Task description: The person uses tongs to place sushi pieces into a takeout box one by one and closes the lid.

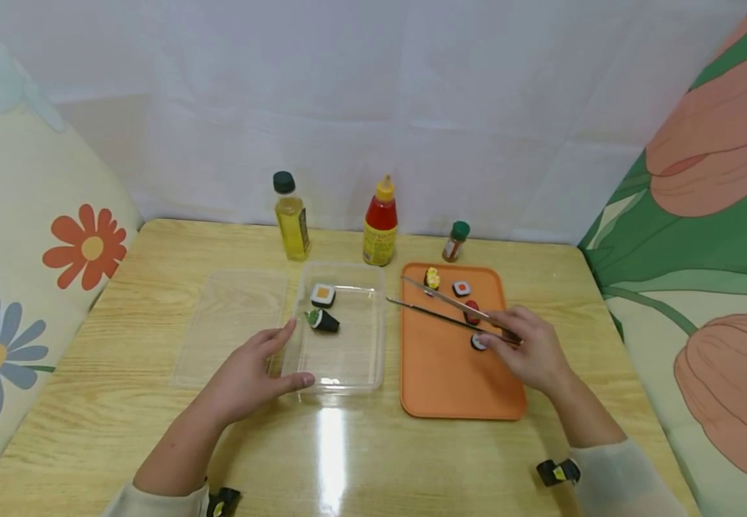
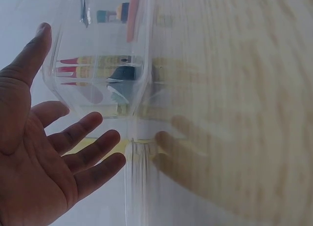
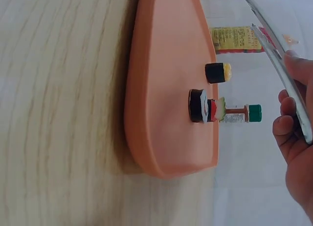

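In the head view my right hand (image 1: 531, 352) holds metal tongs (image 1: 453, 301) over the orange tray (image 1: 463, 388). The tongs' two tips stand apart past the tray's left edge, nothing between them. Under and around the tongs are a yellow-topped sushi piece (image 1: 433, 276), a roll with a red centre (image 1: 461, 289), a red-topped piece (image 1: 472, 310) and a round roll (image 1: 478, 342). My left hand (image 1: 244, 377), fingers spread, is at the left side of a clear container (image 1: 356, 362). Inside lie an orange-centred roll (image 1: 323, 295) and a dark cone-shaped hand roll (image 1: 326, 322).
A clear lid (image 1: 234, 316) lies left of the container. Along the back stand an oil bottle (image 1: 293, 228), a red sauce bottle (image 1: 380, 230) with a yellow cap and a small green-capped jar (image 1: 454, 243). A white cloth (image 1: 347, 108) hangs behind the wooden table (image 1: 373, 459).
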Tool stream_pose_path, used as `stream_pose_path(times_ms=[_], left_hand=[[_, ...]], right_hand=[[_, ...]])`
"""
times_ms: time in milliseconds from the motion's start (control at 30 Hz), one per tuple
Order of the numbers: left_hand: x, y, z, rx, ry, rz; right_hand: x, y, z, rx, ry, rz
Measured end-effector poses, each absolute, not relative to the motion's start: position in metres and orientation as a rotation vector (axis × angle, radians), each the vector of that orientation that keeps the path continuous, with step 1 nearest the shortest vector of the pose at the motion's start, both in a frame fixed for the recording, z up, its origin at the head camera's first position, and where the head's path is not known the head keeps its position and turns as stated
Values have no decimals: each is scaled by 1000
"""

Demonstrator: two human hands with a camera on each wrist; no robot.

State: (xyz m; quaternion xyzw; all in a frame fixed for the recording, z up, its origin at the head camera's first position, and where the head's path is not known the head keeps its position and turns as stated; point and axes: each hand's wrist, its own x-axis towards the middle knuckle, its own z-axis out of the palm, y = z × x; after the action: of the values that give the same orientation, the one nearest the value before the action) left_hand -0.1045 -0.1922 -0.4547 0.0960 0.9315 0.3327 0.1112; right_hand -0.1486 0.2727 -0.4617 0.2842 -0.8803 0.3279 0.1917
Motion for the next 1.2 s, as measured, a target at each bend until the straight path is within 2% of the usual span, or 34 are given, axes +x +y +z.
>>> stream_pose_path(times_ms=[500, 1200], left_hand=[[-105, -192, -455, 283, 2743, 977], [-106, -193, -457, 282, 2739, 984]], right_hand=[[-146, 290, -476, 556, -2537, 844], [-149, 290, -487, 379, -2651, 789]])
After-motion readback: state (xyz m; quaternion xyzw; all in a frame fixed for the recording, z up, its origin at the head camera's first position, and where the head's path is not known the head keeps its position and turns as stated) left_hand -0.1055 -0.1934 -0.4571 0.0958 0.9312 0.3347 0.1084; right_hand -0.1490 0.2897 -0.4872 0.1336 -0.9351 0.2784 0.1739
